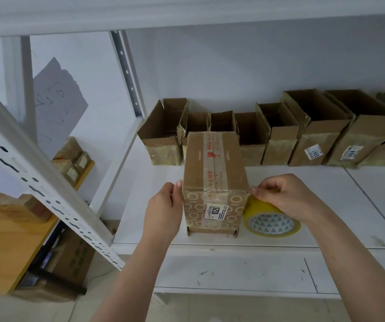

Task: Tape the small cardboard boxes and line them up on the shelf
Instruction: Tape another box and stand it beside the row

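A small closed cardboard box (214,180) with a "1020" label stands near the front of the white shelf (326,205); clear tape runs along its top seam. My left hand (163,210) presses flat against the box's left side, thumb at the top corner. My right hand (286,196) grips a roll of yellow tape (271,223) held right against the box's right front corner. Behind, several open cardboard boxes (277,133) stand in a row along the back wall.
A white slotted shelf upright (47,194) slants across the left. Beyond it a wooden table (5,240) carries several taped parcels (70,161). A lower shelf board (233,273) lies below the front edge.
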The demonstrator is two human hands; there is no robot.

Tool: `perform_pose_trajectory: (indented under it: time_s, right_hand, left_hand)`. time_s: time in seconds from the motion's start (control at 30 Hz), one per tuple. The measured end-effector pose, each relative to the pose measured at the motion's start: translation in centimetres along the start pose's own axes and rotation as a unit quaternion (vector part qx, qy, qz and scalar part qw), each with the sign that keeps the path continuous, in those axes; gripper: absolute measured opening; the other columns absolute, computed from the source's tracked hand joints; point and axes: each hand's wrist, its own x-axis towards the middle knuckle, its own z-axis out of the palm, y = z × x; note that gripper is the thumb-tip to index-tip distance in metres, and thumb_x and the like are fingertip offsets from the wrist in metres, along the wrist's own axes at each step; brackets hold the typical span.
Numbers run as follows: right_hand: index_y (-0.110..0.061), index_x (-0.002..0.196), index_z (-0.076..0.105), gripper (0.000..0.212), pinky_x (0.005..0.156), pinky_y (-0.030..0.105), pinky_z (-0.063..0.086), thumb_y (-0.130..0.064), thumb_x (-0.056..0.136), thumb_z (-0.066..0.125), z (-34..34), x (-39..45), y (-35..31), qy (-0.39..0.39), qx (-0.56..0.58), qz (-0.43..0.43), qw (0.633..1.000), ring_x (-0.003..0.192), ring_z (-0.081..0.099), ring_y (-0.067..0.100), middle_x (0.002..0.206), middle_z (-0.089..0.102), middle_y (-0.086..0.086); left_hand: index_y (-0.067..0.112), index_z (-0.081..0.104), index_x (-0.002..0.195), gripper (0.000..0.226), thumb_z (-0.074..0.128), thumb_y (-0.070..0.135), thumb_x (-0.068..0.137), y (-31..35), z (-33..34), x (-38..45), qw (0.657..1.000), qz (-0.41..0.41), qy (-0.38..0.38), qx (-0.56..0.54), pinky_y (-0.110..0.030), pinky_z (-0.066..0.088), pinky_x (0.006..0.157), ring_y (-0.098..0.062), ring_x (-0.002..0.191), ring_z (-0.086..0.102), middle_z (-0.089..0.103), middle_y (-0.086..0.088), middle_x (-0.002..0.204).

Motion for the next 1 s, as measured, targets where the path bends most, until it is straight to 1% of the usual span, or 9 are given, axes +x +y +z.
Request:
perform_pose_trajectory:
  time_s: [0.2,0.3,0.37,0.5,0.57,0.63,0.73,0.83,1.0]
  right_hand:
    - [-0.022,0.069,0.074,0.035,0.057,0.02,0.043,-0.056,0.068,0.068,-0.1,0.0,-0.1,0.002,-0.014,-0.002,1.0,0.059,0.064,0.0,0.065,0.07,-0.009]
    - [-0.021,0.07,0.074,0.041,0.057,0.021,0.042,-0.06,0.062,0.065,-0.2,-0.1,-0.2,0.004,-0.015,0.0,1.0,0.059,0.064,0.0,0.064,0.07,-0.009]
    - [-0.022,0.07,0.074,0.041,0.057,0.022,0.042,-0.06,0.062,0.065,-0.3,-0.2,-0.2,0.005,-0.017,0.002,1.0,0.058,0.064,0.001,0.064,0.07,-0.009]
    - [-0.023,0.07,0.074,0.043,0.056,0.023,0.045,-0.063,0.058,0.064,-0.5,-0.2,0.0,0.01,-0.014,0.008,1.0,0.058,0.065,0.001,0.065,0.07,-0.009]
    - [-0.022,0.069,0.074,0.042,0.057,0.023,0.046,-0.062,0.06,0.066,-0.4,-0.2,0.0,0.01,-0.011,0.007,1.0,0.058,0.065,0.002,0.065,0.07,-0.008]
    - [-0.022,0.069,0.074,0.043,0.056,0.021,0.044,-0.062,0.059,0.065,-0.3,-0.3,0.0,0.01,-0.01,0.002,1.0,0.058,0.064,0.001,0.064,0.07,-0.009]
    - [-0.022,0.071,0.073,0.043,0.054,0.017,0.043,-0.062,0.059,0.064,-0.2,-0.4,-0.1,0.007,-0.012,0.001,1.0,0.057,0.064,-0.001,0.064,0.069,-0.011]
    - [-0.022,0.072,0.074,0.039,0.057,0.02,0.047,-0.059,0.065,0.068,-0.2,-0.3,0.0,0.008,-0.015,0.007,1.0,0.06,0.066,0.002,0.066,0.071,-0.009]
    - [-0.023,0.073,0.074,0.043,0.059,0.021,0.047,-0.063,0.06,0.065,-0.3,-0.4,0.2,0.013,-0.014,0.008,1.0,0.062,0.066,0.002,0.068,0.071,-0.011]
  left_hand:
    - [0.014,0.044,0.082,0.043,0.03,0.049,0.101,0.3,0.2,-0.1,0.999,-0.025,0.009,0.028,-0.052,0.056,0.065,-0.027,0.066,0.058,0.056,-0.004,0.068]
    - [0.017,0.035,0.106,0.046,0.028,0.061,0.096,-1.0,0.8,-0.2,0.994,-0.095,-0.04,0.038,-0.051,0.055,0.076,-0.032,0.083,0.064,0.065,-0.011,0.086]
    - [0.016,0.033,0.109,0.042,0.031,0.056,0.098,-2.2,1.7,-0.8,0.988,-0.138,-0.073,0.022,-0.052,0.054,0.082,-0.037,0.092,0.064,0.065,-0.018,0.1]
    - [0.017,0.036,0.109,0.034,0.05,0.045,0.097,-5.0,2.3,-1.6,0.983,-0.113,-0.059,0.135,-0.038,0.049,0.076,-0.029,0.092,0.064,0.063,0.001,0.102]
    - [0.017,0.042,0.111,0.032,0.055,0.042,0.095,-6.4,1.7,-1.4,0.979,-0.101,-0.019,0.177,-0.037,0.05,0.074,-0.028,0.094,0.064,0.064,-0.001,0.099]
    - [0.015,0.049,0.119,0.037,0.056,0.041,0.095,-7.5,1.0,-0.9,0.974,-0.094,0.01,0.205,-0.038,0.05,0.076,-0.029,0.101,0.061,0.061,-0.006,0.111]
    - [0.009,0.048,0.13,0.05,0.055,0.044,0.095,-8.9,0.4,0.2,0.95,-0.119,-0.002,0.287,-0.042,0.046,0.089,-0.033,0.118,0.048,0.05,-0.014,0.127]
    - [0.009,0.049,0.127,0.044,0.054,0.041,0.097,-9.9,0.1,0.8,0.928,-0.143,-0.034,0.343,-0.039,0.044,0.089,-0.033,0.119,0.044,0.048,-0.015,0.125]
    - [0.016,0.065,0.116,0.026,0.046,0.024,0.101,-11.4,0.3,1.1,0.93,-0.046,-0.047,0.362,-0.033,0.048,0.083,-0.027,0.112,0.048,0.055,-0.007,0.118]
